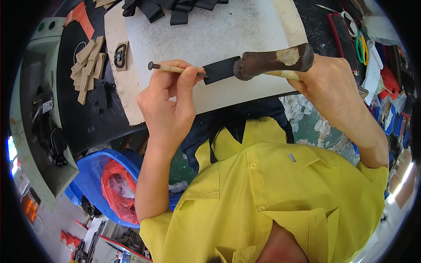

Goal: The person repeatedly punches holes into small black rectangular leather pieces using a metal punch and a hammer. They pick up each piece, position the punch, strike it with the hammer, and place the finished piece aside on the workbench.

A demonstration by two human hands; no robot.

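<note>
My left hand pinches a slim punch between thumb and fingers. Pale wrapping covers its middle, its flattened dark head points left, and its thin tip reaches the left end of a black strap piece. That strap lies on the white board; its right end passes behind the hammer. In my right hand is a hammer with a thick dark brown head and a light handle, held over the strap's right end. The hammer head stays apart from the punch.
Black strap pieces are heaped at the board's far edge. Tan strips and a black buckle on a tan piece lie left. A blue bin with a red bag stands lower left; a red-edged case lies far right.
</note>
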